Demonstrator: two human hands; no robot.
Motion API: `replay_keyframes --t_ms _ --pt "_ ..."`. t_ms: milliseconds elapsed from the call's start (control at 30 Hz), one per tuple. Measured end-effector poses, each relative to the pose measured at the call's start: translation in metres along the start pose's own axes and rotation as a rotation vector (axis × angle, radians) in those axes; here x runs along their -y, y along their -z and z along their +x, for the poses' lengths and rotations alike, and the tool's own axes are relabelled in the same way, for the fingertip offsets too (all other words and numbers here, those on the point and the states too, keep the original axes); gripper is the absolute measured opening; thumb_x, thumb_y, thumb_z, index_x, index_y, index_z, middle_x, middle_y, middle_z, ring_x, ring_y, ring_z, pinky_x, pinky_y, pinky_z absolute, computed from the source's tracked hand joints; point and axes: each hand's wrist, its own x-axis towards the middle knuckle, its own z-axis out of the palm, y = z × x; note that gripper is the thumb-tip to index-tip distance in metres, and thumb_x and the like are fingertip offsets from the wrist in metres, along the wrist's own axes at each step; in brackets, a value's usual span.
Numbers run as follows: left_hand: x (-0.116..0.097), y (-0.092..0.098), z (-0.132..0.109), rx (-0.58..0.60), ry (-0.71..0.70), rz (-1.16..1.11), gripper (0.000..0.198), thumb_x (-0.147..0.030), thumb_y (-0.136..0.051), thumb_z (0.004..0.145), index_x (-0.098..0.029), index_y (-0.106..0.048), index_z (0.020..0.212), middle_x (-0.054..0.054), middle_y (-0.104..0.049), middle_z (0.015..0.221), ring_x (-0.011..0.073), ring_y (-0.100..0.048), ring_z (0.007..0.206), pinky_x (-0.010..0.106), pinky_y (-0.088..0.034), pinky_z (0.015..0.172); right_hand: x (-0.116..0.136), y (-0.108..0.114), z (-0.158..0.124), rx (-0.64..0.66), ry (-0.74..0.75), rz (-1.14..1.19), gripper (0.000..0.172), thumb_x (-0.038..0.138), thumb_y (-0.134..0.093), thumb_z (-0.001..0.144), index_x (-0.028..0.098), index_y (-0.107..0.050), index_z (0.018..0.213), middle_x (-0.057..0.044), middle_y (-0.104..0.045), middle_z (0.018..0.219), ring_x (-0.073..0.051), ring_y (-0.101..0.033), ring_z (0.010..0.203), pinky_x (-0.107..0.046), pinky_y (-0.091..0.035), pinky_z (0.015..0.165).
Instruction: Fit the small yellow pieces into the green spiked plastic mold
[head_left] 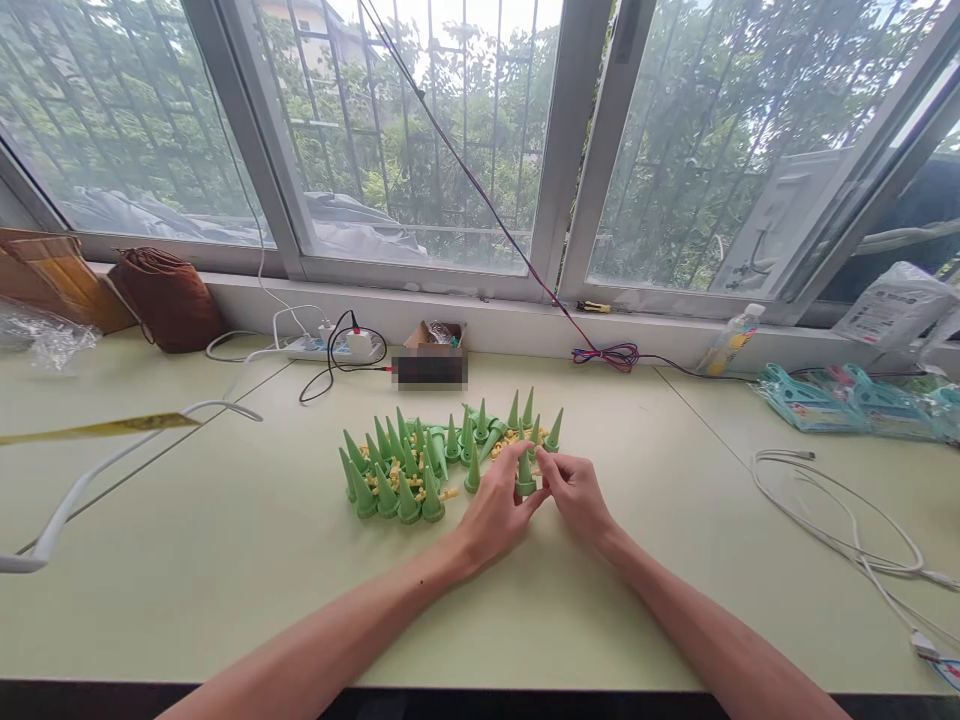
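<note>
A cluster of several green cone-shaped plastic pieces [405,465] stands on the pale green table [225,540], with small yellow parts [514,437] scattered among them. My left hand [499,510] pinches one green cone [524,472] that stands upright at the cluster's right front. My right hand [577,490] meets it from the right, fingers curled and pinched at the cone's base. What the right fingers hold is too small to make out.
A power strip [330,347] with cables, a small cardboard box [435,335] and a brown bag [166,298] lie near the window sill. White cables [840,520] lie at the right, teal packets [810,405] behind them. A white curved rod [112,465] is at left.
</note>
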Motion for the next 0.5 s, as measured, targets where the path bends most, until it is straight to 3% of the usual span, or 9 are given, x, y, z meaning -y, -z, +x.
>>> replay_keyframes --t_ms 267,500 --pt "-0.0021 0.0001 -0.001 0.012 -0.04 0.045 0.047 -0.03 -0.064 0.089 -0.024 -0.045 0.131 0.006 -0.059 0.106 0.0092 -0.053 0.061 0.025 -0.055 0.055 -0.0032 -0.0004 0.001 -0.033 -0.036 -0.051 0.056 0.052 -0.046 0.093 0.019 -0.034 0.049 0.003 -0.03 0.047 -0.01 -0.029 0.046 -0.025 -0.026 0.045" --pt "-0.0028 0.0039 0.0029 0.018 -0.01 0.095 0.051 -0.026 -0.066 0.087 -0.024 -0.042 0.132 0.008 -0.059 0.123 0.0119 -0.06 0.067 0.028 -0.055 0.062 -0.0028 0.0008 0.0016 -0.04 -0.006 -0.001 0.042 0.048 -0.052 0.093 0.019 -0.047 0.064 0.004 -0.039 0.058 -0.011 -0.035 0.051 -0.024 -0.03 0.047"
